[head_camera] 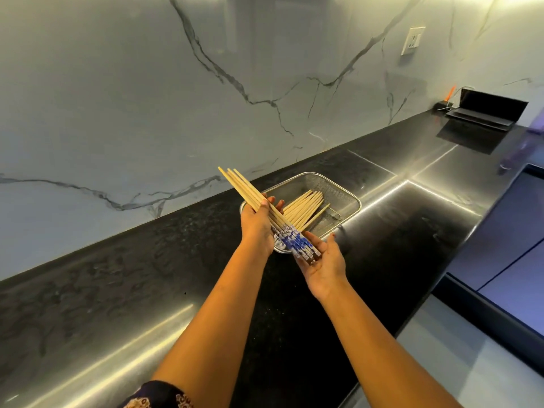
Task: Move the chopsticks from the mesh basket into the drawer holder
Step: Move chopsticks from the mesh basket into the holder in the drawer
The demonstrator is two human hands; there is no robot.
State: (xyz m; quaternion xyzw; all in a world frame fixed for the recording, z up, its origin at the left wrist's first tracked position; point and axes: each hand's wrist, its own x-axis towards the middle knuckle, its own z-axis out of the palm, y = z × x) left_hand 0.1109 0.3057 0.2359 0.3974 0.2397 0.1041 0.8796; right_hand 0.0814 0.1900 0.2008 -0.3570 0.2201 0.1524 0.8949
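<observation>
Left hand [256, 228]: grip closed round chopstick bundle [241, 188]; right hand [323, 262], palm flat, butts the patterned ends, presumably squaring them over mesh basket [332, 187].

Black glossy counter [117, 275]. On it: mesh basket [332, 187] approx mid, black laptop-like device [491, 108] + small black holder [440, 106] at far right corner.

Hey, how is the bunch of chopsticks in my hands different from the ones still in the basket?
The held bunch is lifted, gripped by the left hand, patterned ends on the open right hand; the basket chopsticks lie in the mesh basket. The held bunch points up-left at the wall; the basket chopsticks fan toward the right. Both are pale wood.
</observation>
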